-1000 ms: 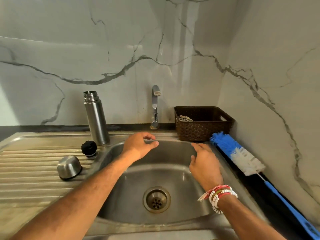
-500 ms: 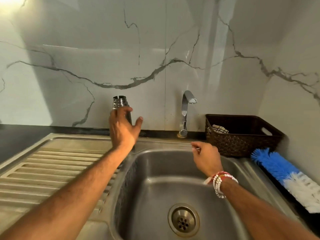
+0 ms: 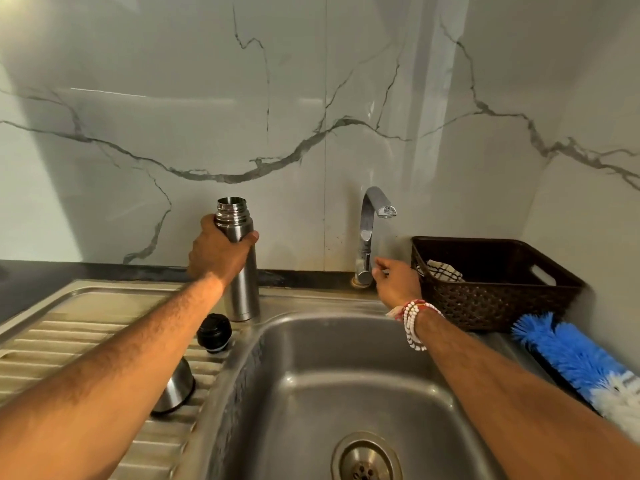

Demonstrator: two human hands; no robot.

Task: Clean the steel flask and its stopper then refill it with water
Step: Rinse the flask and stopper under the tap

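The open steel flask (image 3: 242, 289) stands upright on the sink's back left corner, and my left hand (image 3: 216, 252) is wrapped around its upper body just below the threaded neck. Its black stopper (image 3: 214, 332) lies on the drainboard right in front of the flask. The steel cup lid (image 3: 176, 388) rests upside down further forward, partly hidden by my left forearm. My right hand (image 3: 396, 280) is at the base of the tap (image 3: 369, 233), fingers curled by its lever; whether they grip it is hidden. No water runs.
The steel sink basin (image 3: 346, 375) with its drain (image 3: 365, 460) lies below my arms. A ribbed drainboard (image 3: 69, 341) extends left. A dark woven basket (image 3: 498, 282) with a cloth stands right of the tap. A blue and white bottle brush (image 3: 581, 362) lies on the right counter.
My left hand went from the sink rim to the flask and closed around it. My right hand moved from the rim up to the tap base. The view shifted left.
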